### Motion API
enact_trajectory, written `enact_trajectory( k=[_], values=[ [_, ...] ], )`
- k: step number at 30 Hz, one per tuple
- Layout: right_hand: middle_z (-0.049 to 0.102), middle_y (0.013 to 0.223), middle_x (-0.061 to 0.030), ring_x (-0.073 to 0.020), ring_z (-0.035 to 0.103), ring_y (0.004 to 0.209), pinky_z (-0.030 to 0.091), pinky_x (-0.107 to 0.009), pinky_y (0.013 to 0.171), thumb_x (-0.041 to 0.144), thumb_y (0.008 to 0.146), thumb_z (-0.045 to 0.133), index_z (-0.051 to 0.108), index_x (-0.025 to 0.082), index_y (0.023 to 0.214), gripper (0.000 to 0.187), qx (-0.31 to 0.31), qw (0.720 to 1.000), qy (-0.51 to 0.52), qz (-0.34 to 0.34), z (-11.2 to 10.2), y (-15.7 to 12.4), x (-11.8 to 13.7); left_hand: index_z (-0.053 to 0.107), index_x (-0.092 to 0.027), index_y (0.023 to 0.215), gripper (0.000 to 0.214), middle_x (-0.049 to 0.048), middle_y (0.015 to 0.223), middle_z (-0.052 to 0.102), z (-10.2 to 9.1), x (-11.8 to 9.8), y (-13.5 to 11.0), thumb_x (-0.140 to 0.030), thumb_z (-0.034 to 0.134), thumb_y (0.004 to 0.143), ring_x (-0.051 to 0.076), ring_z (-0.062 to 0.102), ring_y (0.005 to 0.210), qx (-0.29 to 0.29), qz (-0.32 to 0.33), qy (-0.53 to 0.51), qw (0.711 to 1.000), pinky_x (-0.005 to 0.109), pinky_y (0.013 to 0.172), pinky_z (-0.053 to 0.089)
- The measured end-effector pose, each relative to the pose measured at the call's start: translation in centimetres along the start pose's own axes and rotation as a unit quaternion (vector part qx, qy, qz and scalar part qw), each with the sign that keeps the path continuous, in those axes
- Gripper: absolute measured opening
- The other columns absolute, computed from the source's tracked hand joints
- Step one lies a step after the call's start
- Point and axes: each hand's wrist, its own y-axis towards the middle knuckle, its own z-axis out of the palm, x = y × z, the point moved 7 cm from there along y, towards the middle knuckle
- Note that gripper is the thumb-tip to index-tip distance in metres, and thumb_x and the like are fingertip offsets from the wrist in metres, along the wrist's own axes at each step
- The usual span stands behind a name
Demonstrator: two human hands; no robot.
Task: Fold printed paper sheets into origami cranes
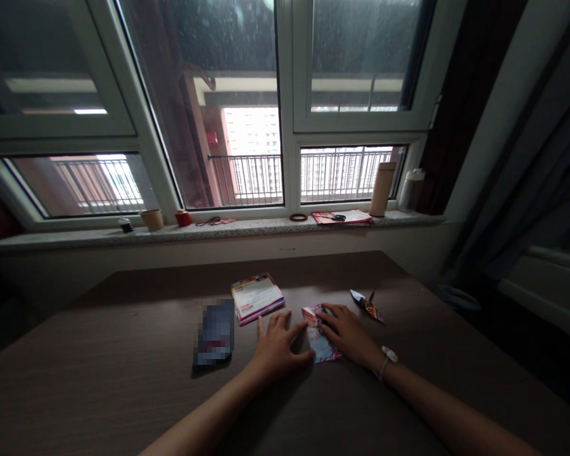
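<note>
A piece of printed paper, partly folded at its upper end, lies flat on the brown table. My right hand rests on its upper right side with the fingers laid flat over it; a bracelet circles that wrist. With fingers spread, my left hand is at the paper's left side, its index finger and thumb reaching the edge. Beyond my left hand is a stack of printed sheets. To the right of my right hand sits a small folded paper piece, shaped like a boat. My fingers cover part of the paper.
A dark, pixelated flat object lies left of my left hand. Along the windowsill stand a paper cup, a red spool-like item, scissors on papers, a tan bottle and a clear bottle.
</note>
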Motion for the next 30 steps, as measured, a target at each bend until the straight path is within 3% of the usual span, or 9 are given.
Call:
enact_trajectory(
  k=[30],
  values=[
    [0.050, 0.138, -0.0054, -0.0235, 0.043, 0.125, 0.034, -0.040, 0.108, 0.039, 0.094, 0.045, 0.057, 0.029, 0.128, 0.037, 0.000, 1.000, -0.005, 0.005, 0.08, 0.03, -0.27, 0.051, -0.045, 0.130, 0.065, 0.0072, 0.146, 0.040, 0.23, 0.27, 0.09, -0.066, 0.063, 0.070, 0.036, 0.029, 0.138, -0.013, 0.001, -0.001, 1.000, 0.068, 0.109, 0.001]
  ],
)
